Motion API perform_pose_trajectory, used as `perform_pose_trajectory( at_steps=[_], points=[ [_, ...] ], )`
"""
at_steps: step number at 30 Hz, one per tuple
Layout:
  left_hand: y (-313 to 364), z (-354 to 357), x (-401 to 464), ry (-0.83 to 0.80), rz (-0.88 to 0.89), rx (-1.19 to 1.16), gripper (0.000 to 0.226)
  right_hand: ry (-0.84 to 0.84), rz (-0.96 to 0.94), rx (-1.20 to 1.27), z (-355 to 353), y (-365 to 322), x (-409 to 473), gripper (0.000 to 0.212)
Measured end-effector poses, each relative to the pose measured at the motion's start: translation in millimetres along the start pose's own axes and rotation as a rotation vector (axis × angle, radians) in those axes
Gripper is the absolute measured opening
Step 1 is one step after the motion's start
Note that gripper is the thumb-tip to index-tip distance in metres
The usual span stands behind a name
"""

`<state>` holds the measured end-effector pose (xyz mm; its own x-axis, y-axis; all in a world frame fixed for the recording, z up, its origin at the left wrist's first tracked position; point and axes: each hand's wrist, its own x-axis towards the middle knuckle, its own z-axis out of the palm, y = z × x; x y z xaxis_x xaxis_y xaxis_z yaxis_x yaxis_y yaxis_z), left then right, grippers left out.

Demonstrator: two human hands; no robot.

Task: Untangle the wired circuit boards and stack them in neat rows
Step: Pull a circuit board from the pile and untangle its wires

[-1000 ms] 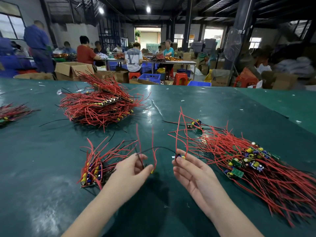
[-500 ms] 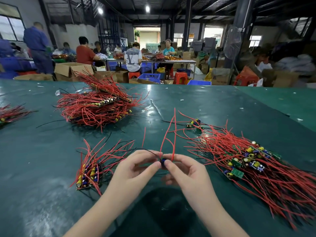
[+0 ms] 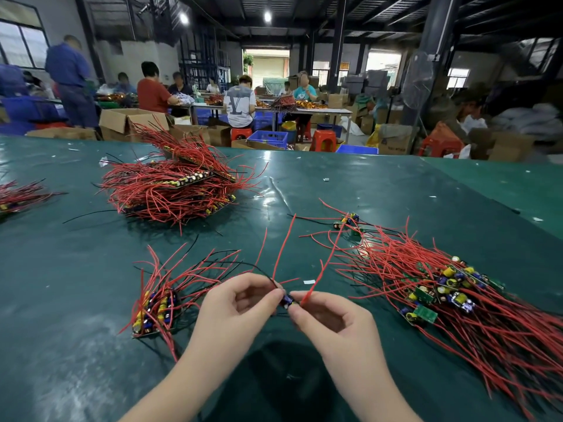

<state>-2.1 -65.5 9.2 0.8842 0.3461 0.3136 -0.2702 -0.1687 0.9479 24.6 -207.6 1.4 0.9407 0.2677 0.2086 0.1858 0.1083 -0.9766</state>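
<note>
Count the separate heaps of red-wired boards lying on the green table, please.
4: a big far-left heap, a small near-left stack, a loose right heap, and one cut off at the left edge.

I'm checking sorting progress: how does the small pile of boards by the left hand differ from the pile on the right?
The left pile is small, its boards packed side by side on edge; the right pile is much larger, its boards scattered at odd angles. The left pile's wires fan away from the person; the right pile's sprawl both ways. Both have red wires and lie on the green table.
</note>
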Motion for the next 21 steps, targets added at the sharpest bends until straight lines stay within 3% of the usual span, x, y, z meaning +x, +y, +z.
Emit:
perform_pose_trajectory(
  at_steps=[8,12,16,21],
  points=[
    [2,1,0,0.000,-0.049,-0.103,0.010,0.061,0.049,0.125,-2,0,-2,0.024],
    [6,1,7,0.083,-0.171,-0.262,0.011,0.057,-0.023,0.148,-2,-6,-2,0.016],
    [19,5,17,0.030,-0.286,-0.378,0.013,0.052,-0.054,0.122,-7,-21,8,0.016],
    [28,15,28,0.079,-0.279,-0.499,0.006,-0.020,0.073,0.127,-14,-37,33,0.019]
  ],
)
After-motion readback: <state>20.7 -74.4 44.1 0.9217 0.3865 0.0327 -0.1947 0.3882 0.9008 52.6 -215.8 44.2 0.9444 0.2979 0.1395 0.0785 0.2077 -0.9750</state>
